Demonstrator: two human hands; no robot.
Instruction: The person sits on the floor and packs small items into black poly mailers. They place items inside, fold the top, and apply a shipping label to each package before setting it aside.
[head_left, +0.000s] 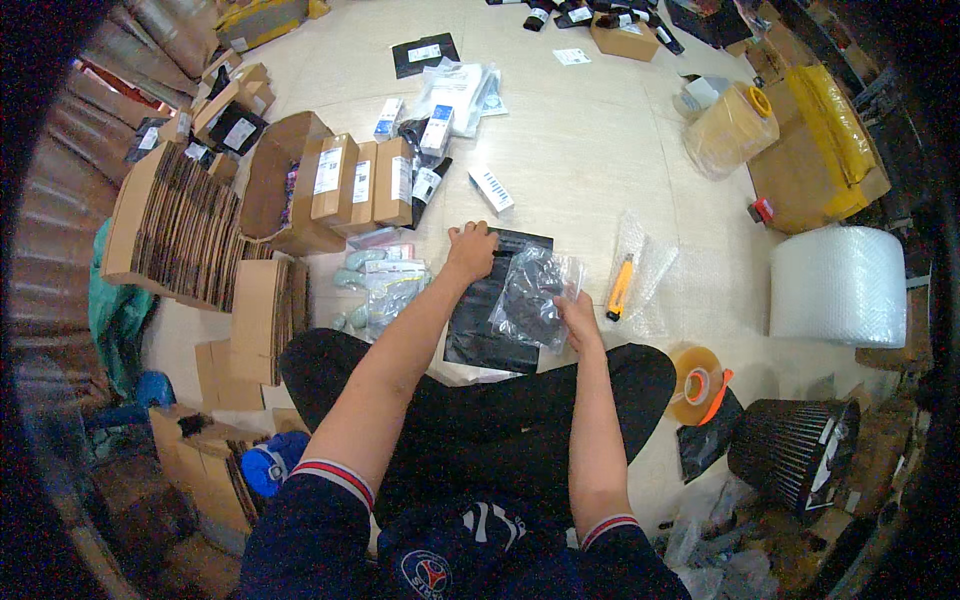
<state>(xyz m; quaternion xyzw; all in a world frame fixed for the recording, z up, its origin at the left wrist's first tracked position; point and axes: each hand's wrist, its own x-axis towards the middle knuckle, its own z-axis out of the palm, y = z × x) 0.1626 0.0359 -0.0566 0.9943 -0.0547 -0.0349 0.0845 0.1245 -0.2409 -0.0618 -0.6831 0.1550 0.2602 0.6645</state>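
Note:
A black plastic mailing bag (478, 319) lies flat on the floor before my crossed legs. My left hand (472, 251) rests at its upper left edge, fingers bent; whether they pinch the bag cannot be made out. Over the bag's right part, my right hand (577, 319) grips a clear plastic bag (525, 296) with something dark inside. Left of the mailer lie clear packets (395, 292) and pale green rounded items (352, 279). An orange box cutter (620, 287) rests on bubble wrap (651, 262) to the right. Beyond my left hand is a small white box (491, 189).
To the left stand an open carton (277, 180), labelled brown boxes (335, 176) and stacked flat cardboard (180, 225). On the right are a bubble wrap roll (838, 286), a tape roll (694, 386), a dark ribbed basket (787, 450) and a large taped carton (817, 150).

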